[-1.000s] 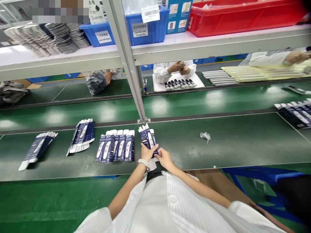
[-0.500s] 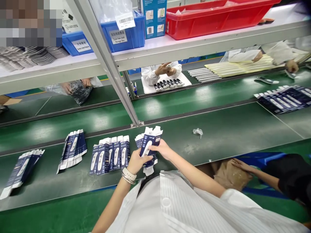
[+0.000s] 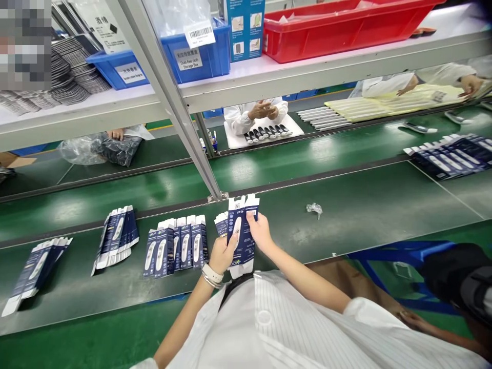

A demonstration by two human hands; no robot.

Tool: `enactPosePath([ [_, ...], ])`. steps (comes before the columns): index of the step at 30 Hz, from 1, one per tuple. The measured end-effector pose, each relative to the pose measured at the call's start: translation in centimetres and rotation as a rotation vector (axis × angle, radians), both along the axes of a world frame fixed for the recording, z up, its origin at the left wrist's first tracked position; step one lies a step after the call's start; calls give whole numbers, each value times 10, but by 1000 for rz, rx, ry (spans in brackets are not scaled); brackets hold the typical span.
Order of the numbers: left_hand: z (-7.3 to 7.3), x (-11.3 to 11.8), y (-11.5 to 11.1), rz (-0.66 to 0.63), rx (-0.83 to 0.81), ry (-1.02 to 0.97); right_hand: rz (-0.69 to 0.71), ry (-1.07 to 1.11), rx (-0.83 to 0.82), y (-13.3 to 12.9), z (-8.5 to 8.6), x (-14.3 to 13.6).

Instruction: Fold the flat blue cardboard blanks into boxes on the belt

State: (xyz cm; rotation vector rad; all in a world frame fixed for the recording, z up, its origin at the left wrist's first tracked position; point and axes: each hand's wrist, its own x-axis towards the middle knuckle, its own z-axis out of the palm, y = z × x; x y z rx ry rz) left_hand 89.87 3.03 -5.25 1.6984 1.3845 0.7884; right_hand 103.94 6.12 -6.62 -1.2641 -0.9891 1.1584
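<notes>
Both of my hands hold a dark blue and white thermometer carton [image 3: 243, 251] upright just above the bench edge. Its white end flaps stick out at top and bottom. My left hand [image 3: 222, 253] grips its left side, thumb across the front. My right hand [image 3: 262, 233] grips the upper right side, fingers closed round the edge. Another carton [image 3: 221, 225] shows partly behind it. Just left stands a row of printed cartons [image 3: 175, 246]. Farther left lie a fanned stack of flat cartons [image 3: 117, 230] and another flat stack [image 3: 36, 269].
A metal post [image 3: 184, 128] rises behind my hands to a shelf with blue bins [image 3: 203, 51] and a red bin [image 3: 338, 31]. Crumpled clear plastic [image 3: 315, 209] lies right. More flat cartons [image 3: 457, 156] lie far right. Across the line, co-workers' hands [image 3: 265, 110] work.
The carton has turned more upright and shows a wider face. My right hand has shifted from its front to its right edge. A person's arm at lower right has moved away from the brown bag.
</notes>
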Motion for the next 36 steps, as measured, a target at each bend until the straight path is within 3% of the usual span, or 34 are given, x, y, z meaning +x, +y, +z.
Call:
enactPosePath([
  [2,-3,2,-1,27,79,52,-12,80,82,3,8,0],
  [5,-6,3,-3,42,116,54,79,198,128,5,20,1],
  [10,1,4,-4,4,16,-80,150,288,83,1,32,3],
  [13,4,6,-3,-26,-84,-188,194,290,139,-6,33,0],
  [16,1,10,-1,-37,-83,-213,234,252,190,-13,32,-6],
  [26,-8,20,-3,161,36,116,94,127,11,-30,46,-21],
  [32,-7,20,-6,203,-24,39,18,200,16,-33,42,-25],
  [36,5,15,-10,47,-88,-146,-71,176,48,-33,38,-22],
])
